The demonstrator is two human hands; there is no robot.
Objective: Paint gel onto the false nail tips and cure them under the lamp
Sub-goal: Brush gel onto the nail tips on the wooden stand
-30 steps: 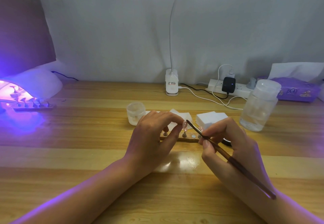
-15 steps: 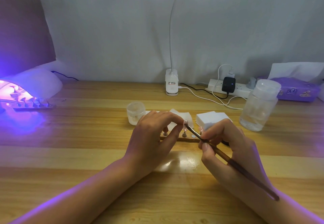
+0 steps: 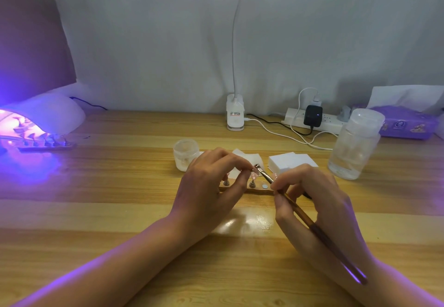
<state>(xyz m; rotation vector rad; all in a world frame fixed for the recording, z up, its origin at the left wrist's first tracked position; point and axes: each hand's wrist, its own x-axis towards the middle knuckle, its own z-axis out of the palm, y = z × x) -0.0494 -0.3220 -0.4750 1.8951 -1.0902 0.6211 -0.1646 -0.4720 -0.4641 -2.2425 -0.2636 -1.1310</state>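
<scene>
My left hand pinches a small pink false nail tip on its stand peg, just above the wooden holder strip at the table's middle. My right hand grips a long brown gel brush; its bristle end touches the held tip. More pegs stand on the strip, partly hidden by my left fingers. At the far left the white curing lamp glows violet, and a second strip of nail tips lies in its mouth.
A small clear gel jar and white wipe pads sit just behind my hands. A clear plastic bottle stands at the right, a power strip with cables and a purple tissue pack behind it. A desk-lamp base is clipped at the back.
The brush tip has stroked slightly along the held nail tip, and my right hand has shifted a little. My left hand keeps its pinch in place.
</scene>
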